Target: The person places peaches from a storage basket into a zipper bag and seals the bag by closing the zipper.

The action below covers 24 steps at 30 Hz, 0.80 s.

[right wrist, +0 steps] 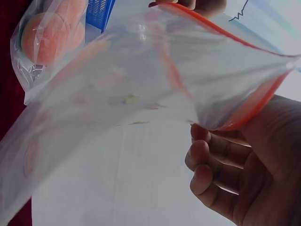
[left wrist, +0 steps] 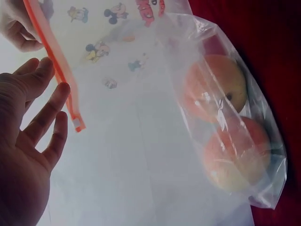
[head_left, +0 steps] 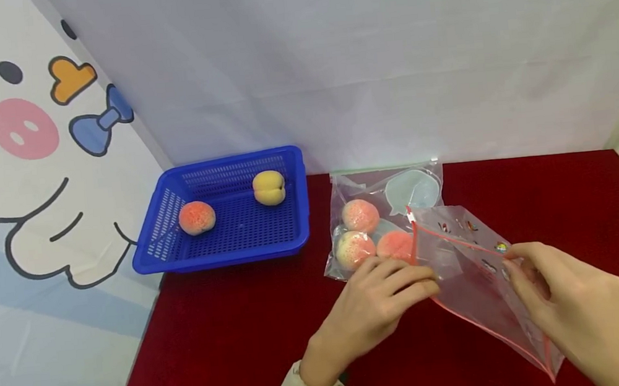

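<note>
A clear zip bag (head_left: 462,271) with a red-orange zip edge and small cartoon prints hangs between both hands, its mouth spread apart. My left hand (head_left: 386,291) pinches the zip edge between thumb and index finger; the other fingers are loosely bent in the left wrist view. On the far side my right hand (head_left: 583,303) grips the bag near its rim, fingers curled in the right wrist view. Behind it lies another clear bag (head_left: 361,182) holding several peaches, such as this peach (head_left: 360,215). The zip bag covers part of that one.
A blue plastic basket (head_left: 221,260) stands at the back left. In it lie a reddish peach (head_left: 197,218) and a yellow peach (head_left: 268,188). White cloth (head_left: 386,55) hangs behind the red tabletop (head_left: 235,349), and a cartoon-printed sheet (head_left: 37,213) is on the left.
</note>
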{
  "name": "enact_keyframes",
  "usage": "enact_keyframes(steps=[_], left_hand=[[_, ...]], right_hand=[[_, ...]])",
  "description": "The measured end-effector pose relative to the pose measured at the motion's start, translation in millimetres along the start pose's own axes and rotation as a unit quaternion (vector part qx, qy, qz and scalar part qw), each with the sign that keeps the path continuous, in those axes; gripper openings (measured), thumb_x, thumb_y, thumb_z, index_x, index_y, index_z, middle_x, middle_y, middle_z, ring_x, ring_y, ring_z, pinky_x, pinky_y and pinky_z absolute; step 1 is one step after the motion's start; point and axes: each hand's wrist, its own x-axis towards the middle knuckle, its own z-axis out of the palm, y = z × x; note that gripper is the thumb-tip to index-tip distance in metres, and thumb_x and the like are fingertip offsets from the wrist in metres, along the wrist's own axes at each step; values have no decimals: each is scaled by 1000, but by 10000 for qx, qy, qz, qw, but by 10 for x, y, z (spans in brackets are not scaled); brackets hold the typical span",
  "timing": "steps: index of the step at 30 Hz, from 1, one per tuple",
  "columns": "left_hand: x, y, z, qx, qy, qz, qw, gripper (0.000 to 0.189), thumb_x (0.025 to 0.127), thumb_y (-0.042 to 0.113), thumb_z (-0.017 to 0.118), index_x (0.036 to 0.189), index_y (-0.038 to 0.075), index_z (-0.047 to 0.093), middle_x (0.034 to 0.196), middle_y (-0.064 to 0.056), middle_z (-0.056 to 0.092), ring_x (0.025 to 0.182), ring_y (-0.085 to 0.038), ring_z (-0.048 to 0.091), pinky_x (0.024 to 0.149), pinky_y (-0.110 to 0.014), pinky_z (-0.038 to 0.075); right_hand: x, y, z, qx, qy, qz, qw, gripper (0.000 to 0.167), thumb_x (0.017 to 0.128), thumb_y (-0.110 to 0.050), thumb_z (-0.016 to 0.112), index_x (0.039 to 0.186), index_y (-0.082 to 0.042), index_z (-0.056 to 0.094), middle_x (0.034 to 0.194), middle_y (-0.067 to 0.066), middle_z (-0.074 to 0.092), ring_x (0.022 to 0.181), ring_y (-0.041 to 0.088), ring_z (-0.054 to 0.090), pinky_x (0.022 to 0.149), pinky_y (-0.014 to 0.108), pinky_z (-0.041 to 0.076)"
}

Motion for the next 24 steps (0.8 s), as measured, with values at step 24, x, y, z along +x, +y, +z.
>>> enact_keyframes(steps=[24], left_hand=[[-268,-1168,-682,725,-1196,-1724,9751,14,98,19,74,112,16,73,115,-1,71,102,-24,69,81,-41,53]], right_hand=[[115,-3,131,397,-240,438,9980,13,83,-10,74,92,-20,74,64,-16,47,59,-16,26,44,16,24]])
